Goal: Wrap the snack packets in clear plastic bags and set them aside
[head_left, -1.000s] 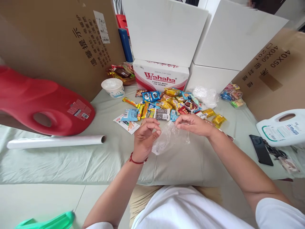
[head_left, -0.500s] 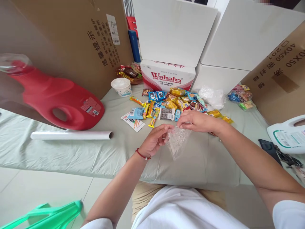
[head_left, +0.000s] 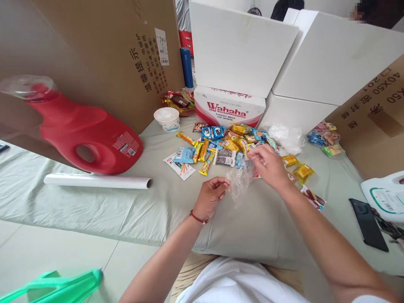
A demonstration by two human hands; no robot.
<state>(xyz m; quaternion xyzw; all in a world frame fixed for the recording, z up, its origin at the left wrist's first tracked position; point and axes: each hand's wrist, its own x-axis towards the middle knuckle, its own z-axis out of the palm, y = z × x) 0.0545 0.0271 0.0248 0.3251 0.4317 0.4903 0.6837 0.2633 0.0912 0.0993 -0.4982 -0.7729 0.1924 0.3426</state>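
Observation:
My left hand (head_left: pixel 212 197), with a red cord at the wrist, pinches the edge of a small clear plastic bag (head_left: pixel 239 182) that hangs over the pale green sheet (head_left: pixel 126 210). My right hand (head_left: pixel 267 165) is blurred, just right of the bag's top, its fingers spread toward the pile of snack packets (head_left: pixel 230 143). Whether its fingertips still touch the bag I cannot tell. The pile holds several yellow, blue and red wrappers and lies just beyond both hands.
A red detergent jug (head_left: pixel 91 132) lies at the left with a white roll (head_left: pixel 97 182) in front of it. A paper cup (head_left: pixel 167 119), a Wahaha carton (head_left: pixel 229 108), white boxes (head_left: pixel 240 46), cardboard boxes, crumpled plastic (head_left: pixel 285 136), a black phone (head_left: pixel 368 224) and a white jug (head_left: pixel 386 195) surround the sheet.
The right hand has let the bag's top go or loosened it and moved up and right toward the snacks. The left hand keeps the bag. The view has shifted slightly left.

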